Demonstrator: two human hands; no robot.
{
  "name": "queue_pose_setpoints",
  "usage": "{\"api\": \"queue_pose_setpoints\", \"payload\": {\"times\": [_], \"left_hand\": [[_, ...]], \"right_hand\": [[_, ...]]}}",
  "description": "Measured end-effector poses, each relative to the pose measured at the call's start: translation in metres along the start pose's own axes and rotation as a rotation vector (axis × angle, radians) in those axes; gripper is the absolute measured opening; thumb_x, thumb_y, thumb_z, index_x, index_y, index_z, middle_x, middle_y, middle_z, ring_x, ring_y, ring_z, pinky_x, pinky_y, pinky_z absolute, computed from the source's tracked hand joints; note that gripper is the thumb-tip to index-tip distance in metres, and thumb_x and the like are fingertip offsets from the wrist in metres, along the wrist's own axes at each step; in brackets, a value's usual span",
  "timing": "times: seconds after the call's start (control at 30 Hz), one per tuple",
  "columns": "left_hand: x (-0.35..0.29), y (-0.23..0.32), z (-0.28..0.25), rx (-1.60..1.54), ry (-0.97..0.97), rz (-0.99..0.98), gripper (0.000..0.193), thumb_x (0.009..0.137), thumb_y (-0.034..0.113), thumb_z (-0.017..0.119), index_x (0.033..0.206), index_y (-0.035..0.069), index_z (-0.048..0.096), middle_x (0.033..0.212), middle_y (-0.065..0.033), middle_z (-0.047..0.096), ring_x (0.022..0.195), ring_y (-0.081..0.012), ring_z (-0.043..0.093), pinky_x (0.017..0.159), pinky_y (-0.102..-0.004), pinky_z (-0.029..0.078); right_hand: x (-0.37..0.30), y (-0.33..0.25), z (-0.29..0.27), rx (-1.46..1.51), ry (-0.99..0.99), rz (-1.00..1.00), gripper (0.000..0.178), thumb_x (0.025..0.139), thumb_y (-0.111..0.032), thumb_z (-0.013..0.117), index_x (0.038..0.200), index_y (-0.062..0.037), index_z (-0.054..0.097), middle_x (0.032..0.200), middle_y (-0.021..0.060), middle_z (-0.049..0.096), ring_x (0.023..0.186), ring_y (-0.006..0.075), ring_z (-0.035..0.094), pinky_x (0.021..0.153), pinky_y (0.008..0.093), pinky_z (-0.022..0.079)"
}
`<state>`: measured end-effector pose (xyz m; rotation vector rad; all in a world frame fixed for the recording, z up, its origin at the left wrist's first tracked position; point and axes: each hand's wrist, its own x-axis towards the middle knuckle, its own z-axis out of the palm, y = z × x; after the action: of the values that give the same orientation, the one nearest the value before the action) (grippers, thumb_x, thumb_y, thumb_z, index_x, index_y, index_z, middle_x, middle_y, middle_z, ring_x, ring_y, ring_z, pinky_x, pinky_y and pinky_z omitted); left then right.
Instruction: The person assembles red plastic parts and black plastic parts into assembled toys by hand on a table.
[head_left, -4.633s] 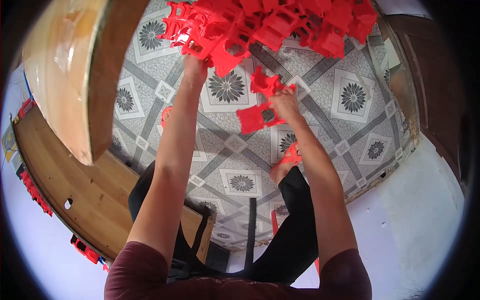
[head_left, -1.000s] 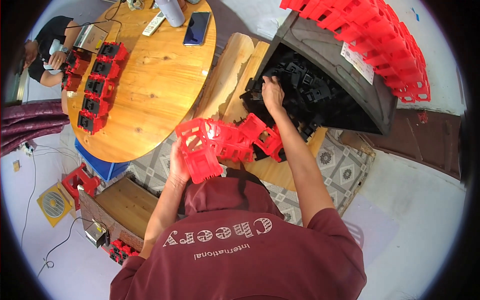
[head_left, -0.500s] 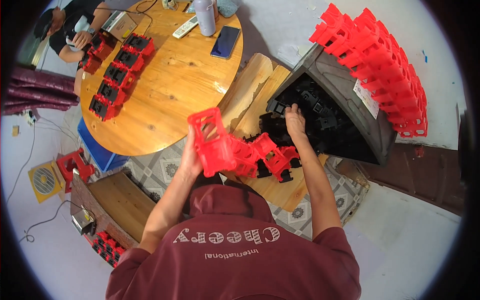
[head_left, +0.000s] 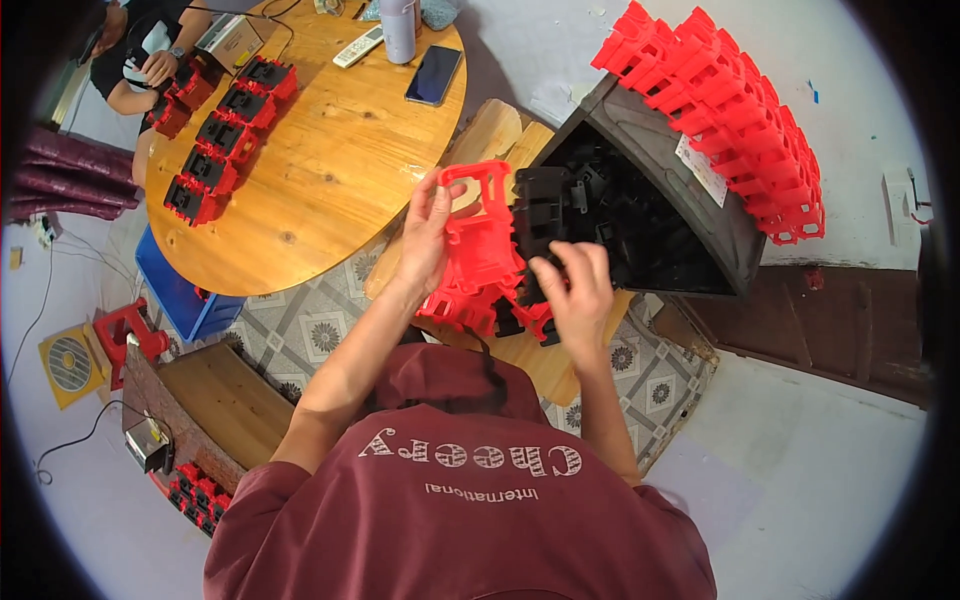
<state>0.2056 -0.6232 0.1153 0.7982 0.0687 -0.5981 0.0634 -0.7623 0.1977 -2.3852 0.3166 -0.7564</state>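
My left hand (head_left: 425, 235) is closed on the edge of a red plastic frame (head_left: 482, 250), which has a wide rectangular opening at its far end. Close on its right, a black plastic part (head_left: 543, 205) stands against or just beside the frame; whether they touch is unclear. The bent thumb and fingers of my right hand (head_left: 578, 295) grip the near end of that black part. Below the held frame, more red frames (head_left: 462, 308) with black pieces among them lie on a wooden board.
A dark bin (head_left: 690, 255) of black parts lies open at the right, with stacked red frames (head_left: 765, 150) along it. On the round table (head_left: 340, 170) are a row of red-and-black assemblies (head_left: 225, 135), a phone (head_left: 435, 75), a remote (head_left: 358, 47) and a bottle (head_left: 398, 30). Another person's hand (head_left: 158, 68) is far left.
My right hand has come out of the bin with a black part and moved left to the red frame. My left hand has shifted the frame right and away from me. The view has shifted slightly.
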Motion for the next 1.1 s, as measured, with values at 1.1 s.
{"api": "queue_pose_setpoints", "payload": {"times": [1.1], "left_hand": [[-0.055, 0.02, 0.016, 0.451, -0.039, 0.096, 0.046, 0.097, 0.031, 0.058, 0.132, 0.007, 0.04, 0.114, -0.0072, 0.056, 0.105, -0.0143, 0.053, 0.09, -0.0295, 0.046]], "right_hand": [[0.028, 0.005, 0.048, 0.732, -0.456, 0.385, 0.048, 0.093, -0.028, 0.061, 0.13, 0.0023, 0.052, 0.126, 0.0146, 0.059, 0.118, 0.0227, 0.053, 0.098, 0.0318, 0.041]]}}
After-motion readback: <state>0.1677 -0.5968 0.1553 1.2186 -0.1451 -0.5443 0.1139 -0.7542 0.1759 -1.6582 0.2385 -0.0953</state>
